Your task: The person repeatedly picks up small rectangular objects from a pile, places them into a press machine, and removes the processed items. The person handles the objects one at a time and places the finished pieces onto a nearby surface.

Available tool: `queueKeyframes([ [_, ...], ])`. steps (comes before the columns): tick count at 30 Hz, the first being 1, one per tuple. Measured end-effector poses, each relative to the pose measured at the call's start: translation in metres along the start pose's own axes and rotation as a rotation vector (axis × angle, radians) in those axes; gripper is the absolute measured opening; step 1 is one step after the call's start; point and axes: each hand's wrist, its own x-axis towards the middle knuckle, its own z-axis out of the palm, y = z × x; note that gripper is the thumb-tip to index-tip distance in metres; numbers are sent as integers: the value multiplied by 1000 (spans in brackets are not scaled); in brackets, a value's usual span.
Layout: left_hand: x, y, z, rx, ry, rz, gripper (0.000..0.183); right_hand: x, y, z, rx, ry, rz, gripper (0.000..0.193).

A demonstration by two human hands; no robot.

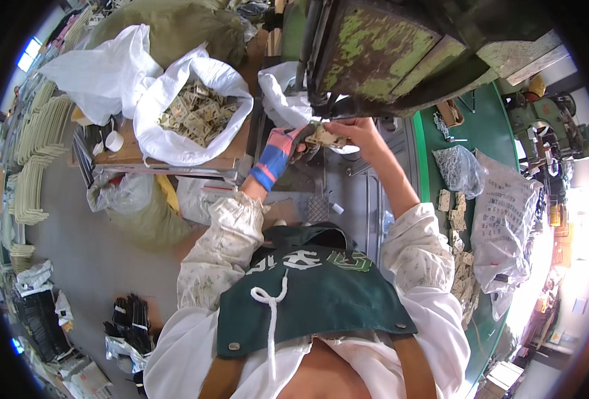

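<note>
My left hand (286, 147), in a pink and blue striped glove with dark fingertips, is closed around small beige metal plates (322, 138) just beneath the head of a green, worn press machine (377, 53). From the other side, my bare right hand (358, 133) pinches the same plates with thumb and fingers. How many pieces lie between the hands is hard to tell. To the left, an open white woven sack (169, 150) holds a heap of similar beige plates (198, 114). Part of another white bag (282, 86) shows behind my left hand.
At right stands a green-topped table (484, 143) with a row of beige plates (459, 256), a clear plastic bag of small parts (458, 167) and a printed sack (504, 219). A small white cup (114, 140) rests on the wooden table at left. Stacked bent rods (35, 166) line the far left.
</note>
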Motion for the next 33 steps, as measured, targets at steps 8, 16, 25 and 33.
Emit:
queueKeyframes([
  [8, -3, -6, 25, -487, -256, 1, 26, -1, -30, -3, -209, -51, 108, 38],
  [16, -14, -2, 10, -313, -76, -51, 38, -1, -15, -7, -100, -42, 134, 30],
  [25, -14, 17, 7, -230, -34, -77, 23, -3, -1, 4, 3, 13, -27, 36],
  [33, -6, 0, 7, -52, 106, 114, 21, -4, 6, -1, -29, 24, 87, 65],
])
